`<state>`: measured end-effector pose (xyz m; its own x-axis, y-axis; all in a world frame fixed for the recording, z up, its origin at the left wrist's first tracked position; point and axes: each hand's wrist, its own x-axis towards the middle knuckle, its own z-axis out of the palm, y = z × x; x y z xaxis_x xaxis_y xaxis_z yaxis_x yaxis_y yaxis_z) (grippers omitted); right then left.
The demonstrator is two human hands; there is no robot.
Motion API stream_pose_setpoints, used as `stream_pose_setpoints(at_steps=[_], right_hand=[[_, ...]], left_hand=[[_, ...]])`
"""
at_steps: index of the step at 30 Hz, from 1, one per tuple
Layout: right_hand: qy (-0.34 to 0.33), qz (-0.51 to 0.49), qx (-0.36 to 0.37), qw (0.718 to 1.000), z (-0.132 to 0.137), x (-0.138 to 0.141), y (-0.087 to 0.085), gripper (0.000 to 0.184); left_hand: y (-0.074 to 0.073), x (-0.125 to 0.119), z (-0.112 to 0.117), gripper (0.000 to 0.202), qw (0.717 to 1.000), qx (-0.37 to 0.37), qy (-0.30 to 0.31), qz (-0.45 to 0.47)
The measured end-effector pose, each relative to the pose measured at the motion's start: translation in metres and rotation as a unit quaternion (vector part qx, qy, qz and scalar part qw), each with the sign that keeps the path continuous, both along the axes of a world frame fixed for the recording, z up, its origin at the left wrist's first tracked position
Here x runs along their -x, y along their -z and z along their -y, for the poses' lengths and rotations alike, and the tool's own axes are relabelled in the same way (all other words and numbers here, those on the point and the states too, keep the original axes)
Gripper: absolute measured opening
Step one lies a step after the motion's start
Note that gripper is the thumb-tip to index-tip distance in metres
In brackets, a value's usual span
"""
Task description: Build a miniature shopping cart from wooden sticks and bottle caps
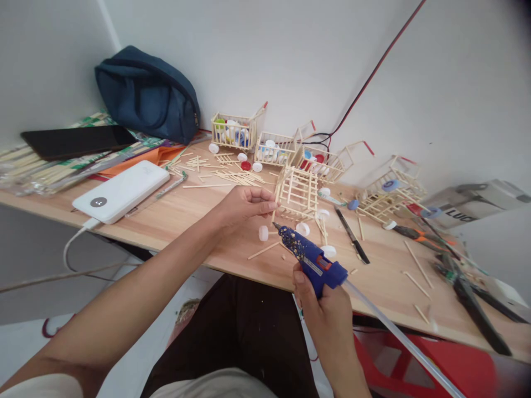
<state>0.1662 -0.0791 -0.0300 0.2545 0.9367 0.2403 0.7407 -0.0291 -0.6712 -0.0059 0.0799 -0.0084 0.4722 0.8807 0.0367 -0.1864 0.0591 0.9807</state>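
My right hand (321, 309) is wrapped round a blue glue gun (305, 254), with a long clear glue stick (398, 331) trailing from its back. The gun's nozzle points at the lower left corner of a small basket frame of wooden sticks (296, 193). My left hand (249, 209) pinches that corner of the frame between thumb and fingers. Around the frame lie white bottle caps (302, 229) and loose sticks (264, 250) on the wooden table (215, 221).
Several small stick carts (234, 131) with caps inside stand along the wall. A white power bank (120, 190) and a blue bag (149, 94) are on the left. To the right lie a black pen (352, 235), pliers (418, 235) and a black-handled tool (477, 309).
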Motion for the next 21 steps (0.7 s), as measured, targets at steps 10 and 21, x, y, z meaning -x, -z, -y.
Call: stream_pose_setpoints(at_steps=[10,21], right_hand=[[0.000,0.020,-0.018,1.000,0.0002,0.0016,-0.0046,0.053],[-0.002,0.018,-0.013,1.000,-0.0006,0.0005,-0.0032,0.054]], left_hand=[[0.0003,0.0001,0.0000,0.034,1.000,0.007,-0.005,0.014],[0.0032,-0.0004,-0.0011,0.033,1.000,0.003,-0.003,0.017]])
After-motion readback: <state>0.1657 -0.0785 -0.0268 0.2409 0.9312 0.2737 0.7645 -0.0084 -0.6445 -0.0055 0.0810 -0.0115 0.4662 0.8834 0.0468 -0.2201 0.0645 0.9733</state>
